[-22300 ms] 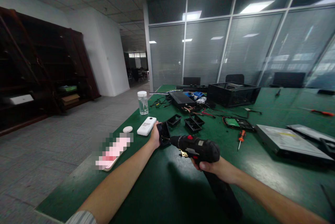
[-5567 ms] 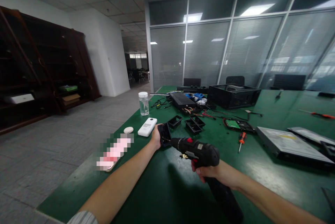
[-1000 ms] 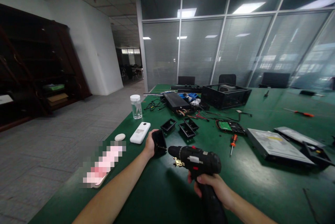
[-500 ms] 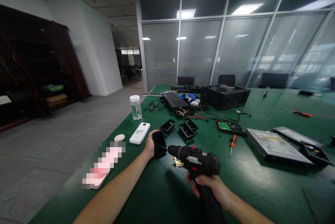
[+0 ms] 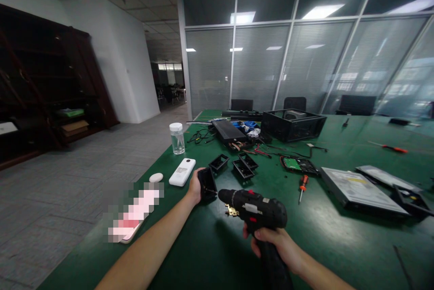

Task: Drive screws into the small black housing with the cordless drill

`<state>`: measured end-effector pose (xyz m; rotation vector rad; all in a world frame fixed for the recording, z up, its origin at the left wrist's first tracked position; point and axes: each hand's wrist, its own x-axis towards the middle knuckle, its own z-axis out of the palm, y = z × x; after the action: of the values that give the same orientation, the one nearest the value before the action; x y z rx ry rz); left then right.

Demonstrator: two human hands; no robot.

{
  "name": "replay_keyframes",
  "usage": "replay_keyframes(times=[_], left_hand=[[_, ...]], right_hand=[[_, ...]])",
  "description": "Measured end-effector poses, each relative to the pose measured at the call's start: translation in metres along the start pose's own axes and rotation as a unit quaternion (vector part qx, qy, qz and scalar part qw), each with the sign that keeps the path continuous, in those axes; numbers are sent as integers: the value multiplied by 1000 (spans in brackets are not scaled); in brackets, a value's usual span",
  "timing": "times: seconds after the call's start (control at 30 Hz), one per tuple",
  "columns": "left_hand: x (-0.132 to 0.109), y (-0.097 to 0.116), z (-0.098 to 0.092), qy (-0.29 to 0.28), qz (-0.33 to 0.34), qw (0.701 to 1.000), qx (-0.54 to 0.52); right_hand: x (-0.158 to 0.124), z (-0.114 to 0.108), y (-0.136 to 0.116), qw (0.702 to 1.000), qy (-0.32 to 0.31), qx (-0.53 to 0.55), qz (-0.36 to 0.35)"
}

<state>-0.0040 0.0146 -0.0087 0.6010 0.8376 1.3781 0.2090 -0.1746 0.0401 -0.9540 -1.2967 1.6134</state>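
drill (image 5: 257,208) sits further back vs 5 s ago, bit tip near black tray (image 5: 206,183). L hand (image 5: 194,187) clamps tray on edge on table (image 5: 210,254), R hand (image 5: 275,243) fist-tight on drill grip. Keep bit square, tray braced hard
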Motion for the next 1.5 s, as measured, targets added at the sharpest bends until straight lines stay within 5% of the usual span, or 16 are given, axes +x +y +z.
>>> replay_keyframes(times=[0.53, 1.13, 1.5], left_hand=[[0, -2, -1, -20, 40, 999, 21], [-1, -4, 1, -20, 74, 995, 65], [0, -2, 4, -25, 91, 992, 81]], right_hand=[[0, -6, 9, 1000, 6, 15, 1], [-1, 10, -10, 997, -8, 36, 69], [11, -9, -20, 997, -1, -42, 59]])
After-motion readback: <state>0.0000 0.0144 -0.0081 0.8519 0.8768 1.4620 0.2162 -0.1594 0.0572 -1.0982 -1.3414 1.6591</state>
